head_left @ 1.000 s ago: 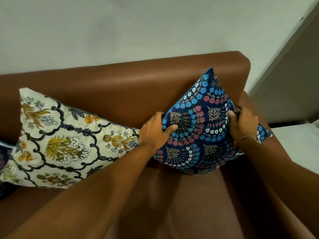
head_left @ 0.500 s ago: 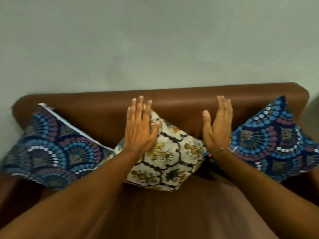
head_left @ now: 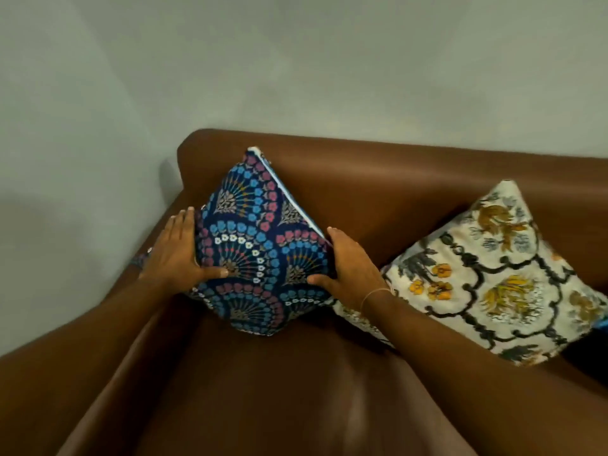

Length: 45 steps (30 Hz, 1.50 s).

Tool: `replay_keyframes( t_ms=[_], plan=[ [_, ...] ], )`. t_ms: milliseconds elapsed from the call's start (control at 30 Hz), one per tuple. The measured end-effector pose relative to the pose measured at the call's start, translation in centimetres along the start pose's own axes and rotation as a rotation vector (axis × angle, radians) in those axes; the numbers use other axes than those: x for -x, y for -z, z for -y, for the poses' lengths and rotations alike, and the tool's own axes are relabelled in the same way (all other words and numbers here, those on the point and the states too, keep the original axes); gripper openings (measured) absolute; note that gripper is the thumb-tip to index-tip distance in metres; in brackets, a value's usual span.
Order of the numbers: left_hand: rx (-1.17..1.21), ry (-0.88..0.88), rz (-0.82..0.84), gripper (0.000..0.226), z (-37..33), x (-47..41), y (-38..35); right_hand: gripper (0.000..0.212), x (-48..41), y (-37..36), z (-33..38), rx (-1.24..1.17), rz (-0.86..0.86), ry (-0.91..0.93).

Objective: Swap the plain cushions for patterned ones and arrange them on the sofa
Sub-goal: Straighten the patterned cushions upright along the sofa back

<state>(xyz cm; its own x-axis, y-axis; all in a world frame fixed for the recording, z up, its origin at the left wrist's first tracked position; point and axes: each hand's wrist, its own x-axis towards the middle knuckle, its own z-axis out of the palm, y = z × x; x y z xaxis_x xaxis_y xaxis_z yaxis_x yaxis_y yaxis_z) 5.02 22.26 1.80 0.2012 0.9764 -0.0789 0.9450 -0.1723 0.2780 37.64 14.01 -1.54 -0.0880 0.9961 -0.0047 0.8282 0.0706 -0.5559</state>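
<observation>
Brown leather sofa (head_left: 378, 199) fills the lower frame, and the attention has swung to its left end. Half a second ago both hands were flat and open over the cream floral cushion in the middle; now they have come onto the navy blue cushion with fan-shaped flower print (head_left: 260, 245), which stands on one corner, diamond-wise, against the backrest near the left armrest.

The left hand (head_left: 177, 255) lies against the cushion's edge at its 9 o'clock side, fingers extended, thumb hooked across the front. The right hand (head_left: 348, 268) presses the edge at 4 o'clock, fingers spread, thumb on the face. Neither is closed in a fist; together they squeeze the cushion lightly between the palms.

A white seam strip shows along the cushion's upper right edge. The cream square cushion with yellow and grey floral print (head_left: 487, 278) sits at 3 o'clock of the blue one, their nearest corners hidden behind the right wrist, so whether they touch cannot be told.

No plain cushion is visible. The swap looks done, and this seems to be final straightening of the left cushion.
</observation>
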Motion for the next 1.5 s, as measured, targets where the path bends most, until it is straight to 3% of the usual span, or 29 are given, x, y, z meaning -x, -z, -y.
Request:
replay_keyframes(
  t_ms=[100,167,233,333,400,600,767,833,967,1033,1100,1200,1333,1433,1500],
  plan=[
    [0.018,0.029,0.12,0.164,2.8,-1.6,-0.6,0.14,-2.5,-2.1,1.0,-0.112,0.142,-0.187],
    [-0.034,0.025,0.097,0.166,3.4,-2.2,-1.6,0.146,-3.8,-3.2,1.2,-0.163,0.161,-0.29],
    [-0.091,0.024,0.011,0.163,3.2,-2.4,-2.5,0.119,-4.6,-4.0,1.3,-0.104,0.103,-0.304],
    [-0.071,0.035,-0.212,0.148,3.5,-1.6,-3.0,0.062,-4.6,-5.2,2.3,0.059,-0.244,-0.208],
    [-0.044,0.057,-0.298,0.141,4.2,-1.2,-2.8,0.052,-4.3,-5.7,3.2,0.105,-0.396,-0.153],
    [-0.066,-0.024,-0.153,0.156,5.5,-1.9,-2.8,0.087,-4.5,-6.4,3.1,0.003,-0.157,-0.254],
    [-0.098,-0.025,-0.175,0.15,5.1,-1.5,-3.6,0.119,-3.3,-4.8,2.1,-0.013,-0.096,-0.138],
    [-0.136,-0.059,-0.281,0.135,3.9,-0.3,-4.4,0.108,-1.9,-2.7,1.3,0.003,-0.185,-0.063],
    [-0.152,-0.159,-0.478,0.104,-2.5,2.0,-5.7,0.078,2.0,4.7,-2.5,0.034,-0.554,0.013],
    [-0.138,-0.213,-0.492,0.098,-7.3,2.5,-6.5,0.073,4.6,9.3,-6.0,0.056,-0.713,0.001],
    [-0.099,-0.332,-0.464,0.091,-12.4,3.0,-7.5,0.077,7.6,13.1,-10.0,0.08,-0.755,-0.047],
    [0.032,-0.443,-0.316,0.096,-20.0,3.9,-9.4,0.103,12.7,16.3,-16.4,0.024,-0.584,-0.174],
    [0.092,-0.375,0.039,0.135,-27.0,5.1,-11.9,0.149,16.8,17.4,-22.8,0.036,-0.104,-0.375],
    [0.109,-0.291,0.204,0.148,-29.0,5.4,-13.8,0.16,17.7,16.1,-25.0,0.153,0.06,-0.506],
    [0.138,-0.231,0.194,0.143,-29.8,5.5,-15.1,0.155,17.7,14.8,-26.0,0.189,0.07,-0.557]
  ],
)
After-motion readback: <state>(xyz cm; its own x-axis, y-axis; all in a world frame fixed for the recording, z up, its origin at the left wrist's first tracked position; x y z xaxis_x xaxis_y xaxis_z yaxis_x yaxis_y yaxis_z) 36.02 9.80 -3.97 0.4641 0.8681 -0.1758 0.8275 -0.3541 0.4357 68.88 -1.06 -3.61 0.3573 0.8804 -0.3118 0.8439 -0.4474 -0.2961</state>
